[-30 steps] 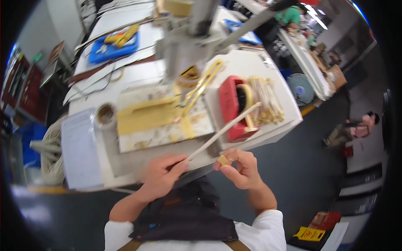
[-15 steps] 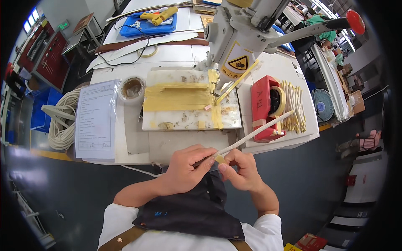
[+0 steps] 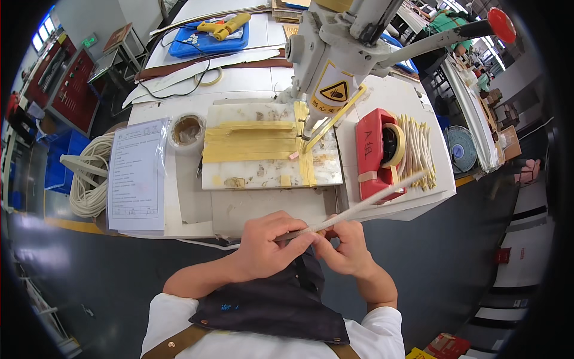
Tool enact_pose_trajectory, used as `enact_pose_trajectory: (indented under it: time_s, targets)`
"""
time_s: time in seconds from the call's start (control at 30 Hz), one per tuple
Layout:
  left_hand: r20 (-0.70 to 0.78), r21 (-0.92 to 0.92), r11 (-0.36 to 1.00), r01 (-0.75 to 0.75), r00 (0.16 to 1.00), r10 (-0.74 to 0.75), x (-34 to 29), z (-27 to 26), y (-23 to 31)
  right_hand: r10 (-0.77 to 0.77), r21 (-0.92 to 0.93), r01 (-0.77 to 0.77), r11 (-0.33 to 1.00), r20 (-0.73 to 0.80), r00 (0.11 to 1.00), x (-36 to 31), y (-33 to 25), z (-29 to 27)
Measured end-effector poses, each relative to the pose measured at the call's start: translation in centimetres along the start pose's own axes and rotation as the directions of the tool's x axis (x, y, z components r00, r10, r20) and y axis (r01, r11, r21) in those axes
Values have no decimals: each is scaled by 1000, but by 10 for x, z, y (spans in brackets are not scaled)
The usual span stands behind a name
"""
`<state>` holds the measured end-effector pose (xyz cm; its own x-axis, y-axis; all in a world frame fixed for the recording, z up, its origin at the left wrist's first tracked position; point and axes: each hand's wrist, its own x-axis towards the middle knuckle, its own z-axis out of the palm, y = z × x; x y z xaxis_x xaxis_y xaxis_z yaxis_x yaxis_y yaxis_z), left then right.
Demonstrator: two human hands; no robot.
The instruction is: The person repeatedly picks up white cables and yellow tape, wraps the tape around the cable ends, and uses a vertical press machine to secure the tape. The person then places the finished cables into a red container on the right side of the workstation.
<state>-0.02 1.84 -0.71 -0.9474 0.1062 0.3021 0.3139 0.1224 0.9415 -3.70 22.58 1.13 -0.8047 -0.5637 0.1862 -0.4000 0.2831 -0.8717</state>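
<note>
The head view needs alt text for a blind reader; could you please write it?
A person's left hand grips a pale cord and the right hand touches it, before a white worktable bearing a lever press, a taped white slab and a red tape dispenser.

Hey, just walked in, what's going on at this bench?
The person's left hand grips a pale cord, and the right hand pinches what looks like a bit of yellow tape against it. The cord slants up past a red tape dispenser, beside which lie similar yellow-tipped cords.
</note>
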Motion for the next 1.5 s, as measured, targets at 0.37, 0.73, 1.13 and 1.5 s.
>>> enact_pose_trajectory:
  time_s: [0.37, 0.73, 1.13, 1.5]
  targets:
    - [73, -81, 991, 106, 992, -100, 4, -1, 13, -67, -127, 69, 990, 15, 998, -1, -4, -11]
    - [-65, 131, 991, 40, 997, -31, 3, 11, 2, -49, -148, 51, 988, 20, 999, 7, 1, -23]
    - [-3, 361, 896, -257, 961, 277, -2, 17, -5, -332, -311, 298, 902, -62, 941, 14, 23, -26]
    - [686, -272, 588, 762, 582, -437, 22, -11, -6, -284, -3, 287, 958, -149, 947, 1, 38, -6]
